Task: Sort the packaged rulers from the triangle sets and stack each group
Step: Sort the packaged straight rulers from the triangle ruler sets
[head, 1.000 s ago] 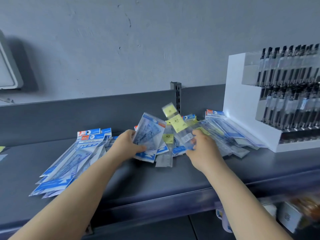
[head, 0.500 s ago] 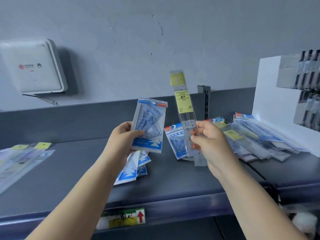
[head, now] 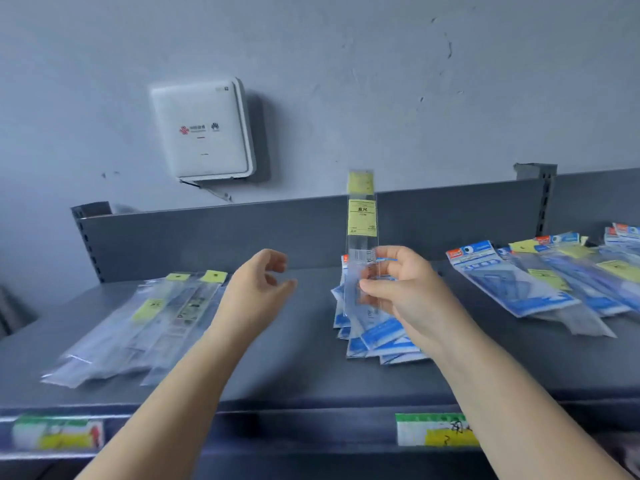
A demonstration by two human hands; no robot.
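Note:
My right hand (head: 401, 289) pinches a clear packaged ruler (head: 361, 216) with yellow labels and holds it upright above the shelf. Under that hand lies a stack of blue triangle sets (head: 377, 337). My left hand (head: 258, 289) hovers empty over the shelf with its fingers loosely curled, between that stack and a pile of packaged rulers (head: 145, 320) at the left. A mixed heap of rulers and triangle sets (head: 554, 275) lies at the right.
The dark grey shelf (head: 304, 372) has a low back panel (head: 207, 237) and price labels (head: 433, 429) on its front edge. A white wall box (head: 202, 129) hangs above the shelf at the left.
My left hand has let go of the triangle set it held; that set is no longer in the hand. The view has swung left, so the ruler pile is now in full sight.

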